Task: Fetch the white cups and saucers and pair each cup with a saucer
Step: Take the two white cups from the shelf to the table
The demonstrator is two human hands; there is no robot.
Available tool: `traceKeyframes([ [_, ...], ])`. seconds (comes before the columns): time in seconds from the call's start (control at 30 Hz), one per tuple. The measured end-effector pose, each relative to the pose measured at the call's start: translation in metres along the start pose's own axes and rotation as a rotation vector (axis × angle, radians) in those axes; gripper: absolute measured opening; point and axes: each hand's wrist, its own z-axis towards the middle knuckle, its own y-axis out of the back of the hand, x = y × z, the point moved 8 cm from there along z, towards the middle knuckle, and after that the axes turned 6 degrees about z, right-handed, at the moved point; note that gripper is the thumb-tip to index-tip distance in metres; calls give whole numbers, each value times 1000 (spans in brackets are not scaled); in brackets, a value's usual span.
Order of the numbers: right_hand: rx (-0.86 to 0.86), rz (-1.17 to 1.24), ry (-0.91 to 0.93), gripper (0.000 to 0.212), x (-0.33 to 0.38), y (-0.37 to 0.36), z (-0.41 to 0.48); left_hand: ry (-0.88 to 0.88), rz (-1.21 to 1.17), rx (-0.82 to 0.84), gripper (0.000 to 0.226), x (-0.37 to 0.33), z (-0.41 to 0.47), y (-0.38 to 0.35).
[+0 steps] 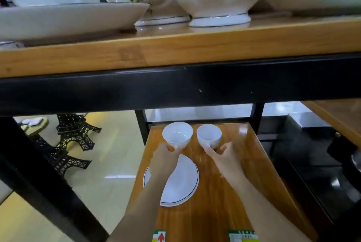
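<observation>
Pinching a white cup apiece, left hand (163, 156) on the left cup (177, 134), right hand (224, 155) on the right cup (209, 136). Stacked saucers (181, 185) lie just beneath the left wrist, nearer the person, so that hand's closer.

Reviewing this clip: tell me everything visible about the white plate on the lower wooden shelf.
The white plate is round, glossy like glazed ceramic, with a thin dark line around its rim. It lies flat on the lower wooden shelf, near its left edge, in front of the two white cups. A second rim seems to show beneath it, so it may be a stack. The left forearm crosses above it, hiding its left part.
</observation>
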Motion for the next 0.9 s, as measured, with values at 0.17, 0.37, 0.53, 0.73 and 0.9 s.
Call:
traceKeyframes([
  [0.17,25,159,-135,42,-17,-5,12,81,-227,92,14,7,9,-17],
  [0.37,116,270,-160,31,-17,-18,17,194,-414,187,4,6,8,-23],
  [0.53,160,392,-204,23,-19,-23,16,339,-554,312,13,5,-1,-30],
  [0.73,288,420,-254,29,-18,-36,13,364,-604,354,17,3,-6,-33],
  [0.9,287,483,-301,32,-15,-43,13,434,-679,338,29,5,-3,-33],
])
